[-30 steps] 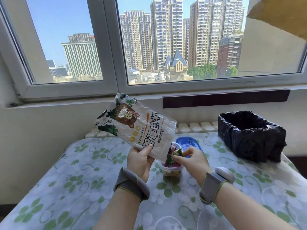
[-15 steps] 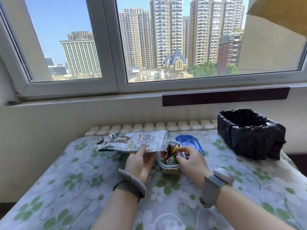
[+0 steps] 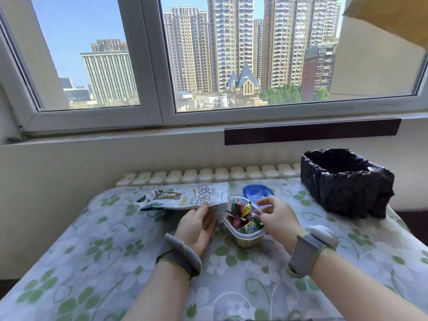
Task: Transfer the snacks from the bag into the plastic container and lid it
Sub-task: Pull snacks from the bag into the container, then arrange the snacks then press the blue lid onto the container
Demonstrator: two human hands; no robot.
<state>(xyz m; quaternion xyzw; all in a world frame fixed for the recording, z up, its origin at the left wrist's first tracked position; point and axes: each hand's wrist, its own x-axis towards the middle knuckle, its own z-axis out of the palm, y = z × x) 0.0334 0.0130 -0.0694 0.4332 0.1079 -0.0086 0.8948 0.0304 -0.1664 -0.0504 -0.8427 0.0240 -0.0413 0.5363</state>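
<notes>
The snack bag point(image 3: 185, 197) lies nearly flat just above the table, left of the container. My left hand point(image 3: 196, 225) grips its near edge with the thumb on top. The clear plastic container point(image 3: 246, 239) stands in the middle of the table, filled with colourful wrapped snacks point(image 3: 243, 215) that rise above its rim. My right hand point(image 3: 279, 218) hovers at the container's right rim with fingers apart, fingertips at the snacks, holding nothing that I can see. The blue lid point(image 3: 254, 191) lies flat on the table just behind the container.
A bin lined with a black plastic bag point(image 3: 345, 181) stands at the table's far right. A white radiator point(image 3: 208, 176) runs along the back edge under the window sill. The table point(image 3: 115, 251) has a green floral cloth.
The bag has come down from tipped over the container to nearly flat at the left. My right hand has left the bag's mouth and now sits at the container's rim with fingers spread.
</notes>
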